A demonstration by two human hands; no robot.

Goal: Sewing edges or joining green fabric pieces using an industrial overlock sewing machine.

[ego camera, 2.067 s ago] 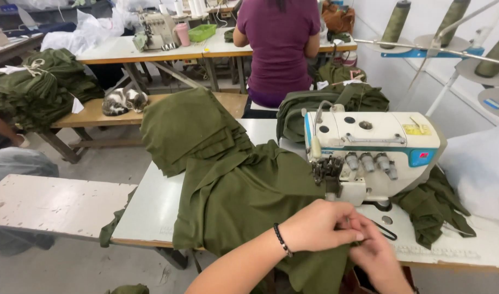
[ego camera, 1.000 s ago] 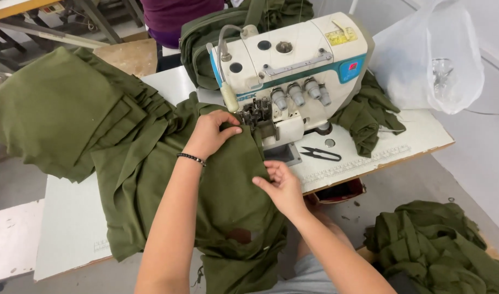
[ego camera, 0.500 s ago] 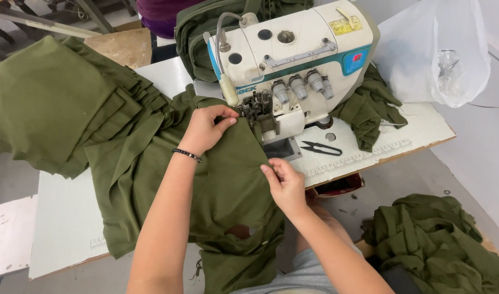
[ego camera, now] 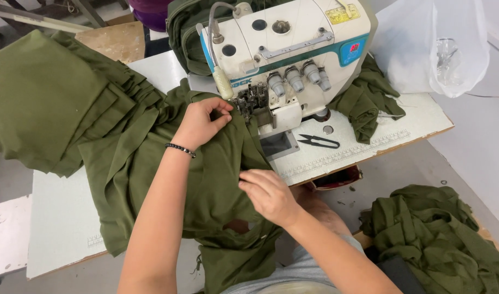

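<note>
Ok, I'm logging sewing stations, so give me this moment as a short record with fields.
left hand: pinching olive green fabric beside the presser foot
right hand: pressing the fabric's near fold at the table edge
machine: white overlock sewing machine
tool: black thread snips on the white table
floor, right: heap of green fabric

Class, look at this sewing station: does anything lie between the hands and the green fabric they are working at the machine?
Nothing visible does. The left hand pinches the olive green fabric beside the presser foot, and the right hand presses directly on it. The thread snips lie apart, on the table.
</note>
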